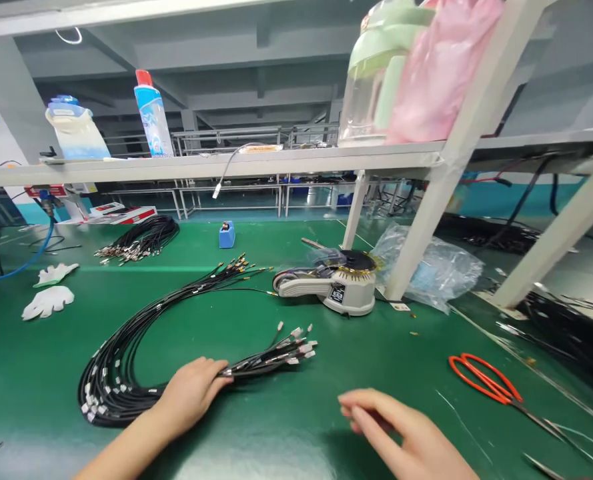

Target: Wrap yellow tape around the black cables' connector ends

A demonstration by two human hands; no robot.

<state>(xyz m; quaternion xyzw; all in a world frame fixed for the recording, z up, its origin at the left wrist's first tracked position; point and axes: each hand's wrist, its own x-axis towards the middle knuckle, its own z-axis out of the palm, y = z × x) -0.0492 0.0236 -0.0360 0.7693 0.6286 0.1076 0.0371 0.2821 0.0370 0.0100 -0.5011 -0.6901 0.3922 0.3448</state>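
Observation:
A bundle of thin black cables lies curved on the green table, with metal connector ends fanned out at both tips. My left hand rests on the bundle near its lower connector ends, fingers curled down over the cables and pressing them to the table. My right hand hovers low over bare green table to the right, fingers stretched out and together, holding nothing.
A grey tape dispenser stands behind the cables. Orange-handled scissors lie at the right. A second cable bundle, white gloves, a small blue object and a crumpled plastic bag sit farther back under a shelf.

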